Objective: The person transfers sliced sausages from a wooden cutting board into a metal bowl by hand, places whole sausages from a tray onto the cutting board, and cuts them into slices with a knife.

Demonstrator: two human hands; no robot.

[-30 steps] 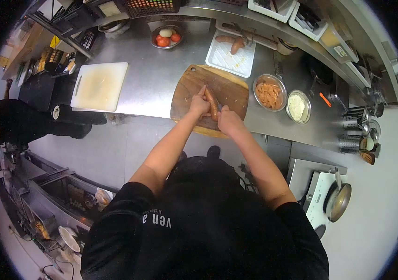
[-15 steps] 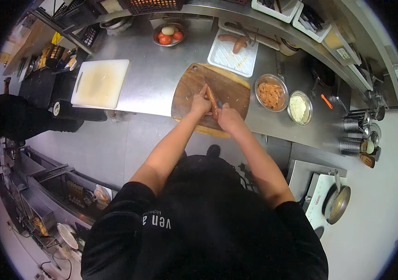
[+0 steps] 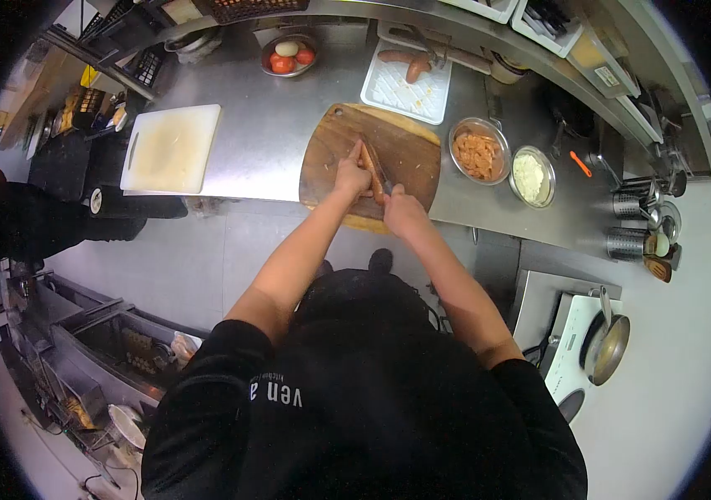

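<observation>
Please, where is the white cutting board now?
In the head view, the white cutting board lies flat on the steel counter, to the left of the wooden board.

The person wears a black top (image 3: 389,408) with loose, short sleeves; the left sleeve (image 3: 234,358) and right sleeve (image 3: 530,400) are plain black and end above the elbows. White lowercase lettering (image 3: 276,393), upside down in the view, shows "ven a", with a smaller line of white print too blurred to read fully. The visible shoe (image 3: 381,260) is dark with a rounded toe.
</observation>
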